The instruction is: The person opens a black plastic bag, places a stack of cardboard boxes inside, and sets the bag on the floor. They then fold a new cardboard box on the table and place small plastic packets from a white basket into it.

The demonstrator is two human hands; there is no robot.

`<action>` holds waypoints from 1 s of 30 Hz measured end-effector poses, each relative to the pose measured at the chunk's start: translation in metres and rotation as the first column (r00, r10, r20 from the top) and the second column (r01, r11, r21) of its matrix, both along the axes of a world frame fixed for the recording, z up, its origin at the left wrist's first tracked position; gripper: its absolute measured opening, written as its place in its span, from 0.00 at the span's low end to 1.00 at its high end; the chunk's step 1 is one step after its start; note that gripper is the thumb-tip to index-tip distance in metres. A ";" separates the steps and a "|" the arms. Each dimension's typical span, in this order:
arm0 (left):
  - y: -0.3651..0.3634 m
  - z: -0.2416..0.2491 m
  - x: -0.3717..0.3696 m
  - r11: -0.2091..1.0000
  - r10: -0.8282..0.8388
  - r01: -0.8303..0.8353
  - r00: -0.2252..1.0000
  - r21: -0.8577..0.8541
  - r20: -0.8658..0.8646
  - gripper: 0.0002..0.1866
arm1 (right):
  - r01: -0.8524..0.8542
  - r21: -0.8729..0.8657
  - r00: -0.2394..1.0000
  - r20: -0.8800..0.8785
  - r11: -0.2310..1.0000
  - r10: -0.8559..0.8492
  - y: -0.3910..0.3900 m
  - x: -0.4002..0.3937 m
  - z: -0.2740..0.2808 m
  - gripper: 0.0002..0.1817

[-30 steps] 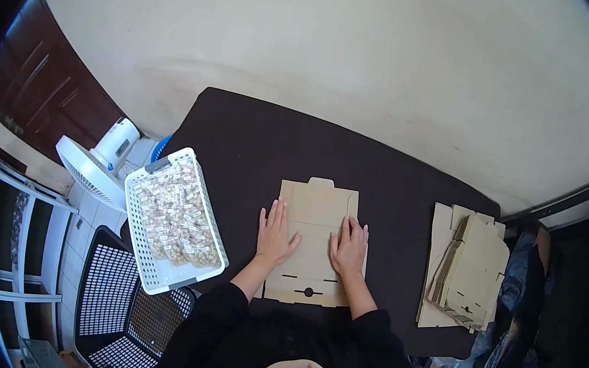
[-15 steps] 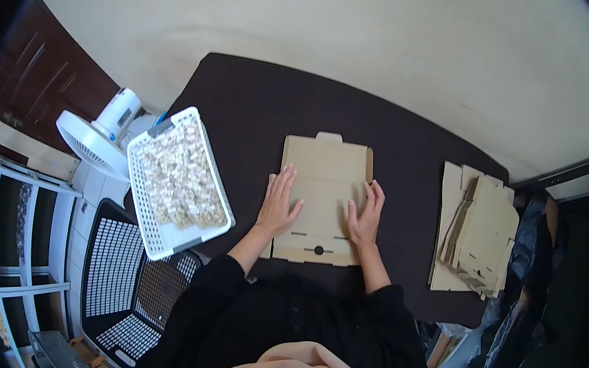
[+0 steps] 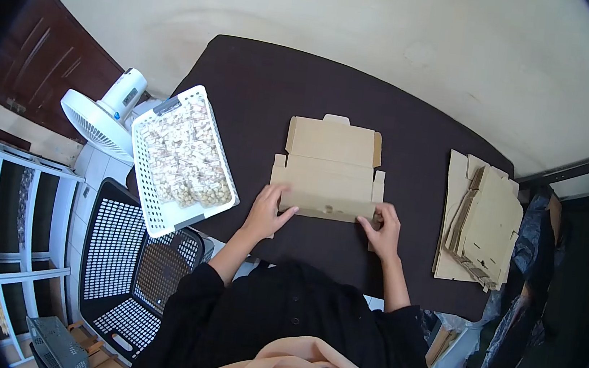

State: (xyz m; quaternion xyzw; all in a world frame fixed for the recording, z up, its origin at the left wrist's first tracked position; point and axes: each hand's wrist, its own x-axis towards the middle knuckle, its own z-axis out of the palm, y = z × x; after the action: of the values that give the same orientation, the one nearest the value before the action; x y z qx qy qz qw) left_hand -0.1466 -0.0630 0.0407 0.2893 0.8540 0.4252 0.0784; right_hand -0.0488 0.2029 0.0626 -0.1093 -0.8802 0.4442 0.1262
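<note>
A brown cardboard box (image 3: 328,177) lies partly folded on the dark table, its near panel bent upward and its far lid part lying back with a small tab at the far edge. My left hand (image 3: 267,212) grips the left end of the raised panel, thumb on the near side and fingertips at the corner. At the opposite end my right hand (image 3: 383,230) pinches the panel the same way, its thumb along the near face. Small side flaps stick out beyond both ends.
Left of the box, a white basket (image 3: 227,214) full of small wrapped pieces sits at the table edge by a white fan (image 3: 98,125). Flattened cardboard boxes (image 3: 490,221) are stacked at the right. A black crate (image 3: 108,257) stands below the table's left side.
The near part of the cardboard has been folded up and inward, shortening the box's outline. Both hands have gone from lying along its sides to gripping the raised panel's ends.
</note>
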 end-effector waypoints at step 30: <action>0.020 0.004 -0.006 0.971 0.231 -0.229 0.973 -0.072 0.025 0.59 | 0.184 -0.633 0.982 0.145 0.752 -0.119 0.025 -0.078 -0.018 0.10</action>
State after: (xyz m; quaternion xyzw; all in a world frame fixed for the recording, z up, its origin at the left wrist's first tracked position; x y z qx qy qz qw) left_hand -0.1530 -0.0432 0.0446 0.1786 0.8944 0.4067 0.0526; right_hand -0.1267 0.2274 0.0443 -0.2379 -0.6678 0.7013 0.0747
